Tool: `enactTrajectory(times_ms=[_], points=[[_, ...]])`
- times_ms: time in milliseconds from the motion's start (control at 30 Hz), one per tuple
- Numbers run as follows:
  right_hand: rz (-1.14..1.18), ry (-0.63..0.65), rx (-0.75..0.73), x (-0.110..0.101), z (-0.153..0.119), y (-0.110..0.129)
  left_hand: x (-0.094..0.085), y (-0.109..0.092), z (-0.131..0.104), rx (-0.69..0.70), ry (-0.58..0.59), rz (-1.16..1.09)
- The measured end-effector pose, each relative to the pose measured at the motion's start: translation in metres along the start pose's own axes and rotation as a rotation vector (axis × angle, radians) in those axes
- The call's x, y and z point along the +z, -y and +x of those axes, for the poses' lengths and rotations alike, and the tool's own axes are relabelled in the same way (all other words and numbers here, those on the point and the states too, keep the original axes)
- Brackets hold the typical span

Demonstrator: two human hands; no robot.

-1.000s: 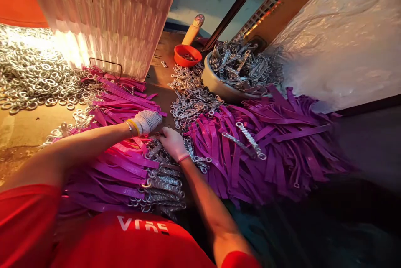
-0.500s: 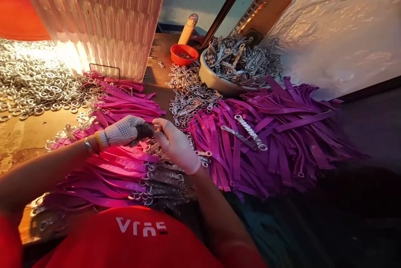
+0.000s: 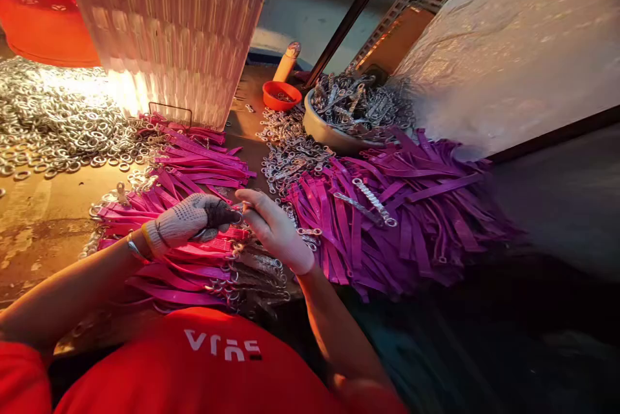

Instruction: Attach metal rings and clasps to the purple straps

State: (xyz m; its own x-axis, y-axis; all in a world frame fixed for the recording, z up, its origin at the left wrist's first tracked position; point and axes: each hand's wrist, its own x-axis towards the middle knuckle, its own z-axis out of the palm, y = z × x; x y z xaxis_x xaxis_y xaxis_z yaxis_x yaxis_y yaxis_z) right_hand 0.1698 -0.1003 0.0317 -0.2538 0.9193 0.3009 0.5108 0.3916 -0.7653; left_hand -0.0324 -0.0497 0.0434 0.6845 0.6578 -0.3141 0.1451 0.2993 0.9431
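My left hand (image 3: 194,219), in a white knit glove with dark fingertips, pinches a small metal ring (image 3: 237,215) that is only partly visible. My right hand (image 3: 278,230), in a thin white glove, is closed with its fingertips close against the ring; what lies between them is hidden. Below the hands lie pink straps (image 3: 188,275), several with metal rings and braided metal pieces (image 3: 261,265) at their right ends. More pink straps (image 3: 206,162) lie just beyond my left hand.
Right of my hands spreads a heap of purple straps (image 3: 421,201) with two braided metal pieces on top. Behind it stand a basin (image 3: 320,130) of metal pieces and a red bowl (image 3: 278,104). Loose rings (image 3: 72,117) lie under an orange lamp (image 3: 48,26), beside an upright ridged plastic sheet (image 3: 179,33).
The head view has shifted slightly. Both hands stay together over the pink straps, a little lower, and a metal ring now shows at my left fingertips.
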Motion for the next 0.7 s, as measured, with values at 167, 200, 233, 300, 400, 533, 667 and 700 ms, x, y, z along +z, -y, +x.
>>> enactTrajectory(times_ms=[167,200,233,300,400,533,667,700], points=[[-0.042,0.157,-0.167,0.005,0.000,-0.003,0.005,0.010,-0.007,-0.005,-0.049,0.014],[-0.076,0.151,-0.163,0.007,-0.001,-0.003,0.006,0.013,-0.008,-0.005,-0.062,0.016],[-0.117,0.142,-0.152,0.009,-0.002,-0.001,0.007,0.016,-0.009,-0.008,-0.073,0.011],[-0.212,0.119,-0.123,0.012,-0.004,0.002,0.010,0.020,-0.012,-0.020,-0.096,0.001],[-0.386,0.078,-0.110,0.015,-0.009,0.006,0.016,0.020,-0.019,-0.028,-0.109,0.011],[-0.521,0.069,-0.179,0.018,-0.014,0.011,0.023,0.014,-0.027,-0.049,-0.048,0.013],[-0.588,-0.122,-0.230,0.028,-0.019,0.012,0.025,0.009,-0.026,-0.082,-0.025,-0.109],[-0.589,-0.186,-0.221,0.030,-0.020,0.010,0.024,0.007,-0.024,-0.077,-0.039,-0.141]])
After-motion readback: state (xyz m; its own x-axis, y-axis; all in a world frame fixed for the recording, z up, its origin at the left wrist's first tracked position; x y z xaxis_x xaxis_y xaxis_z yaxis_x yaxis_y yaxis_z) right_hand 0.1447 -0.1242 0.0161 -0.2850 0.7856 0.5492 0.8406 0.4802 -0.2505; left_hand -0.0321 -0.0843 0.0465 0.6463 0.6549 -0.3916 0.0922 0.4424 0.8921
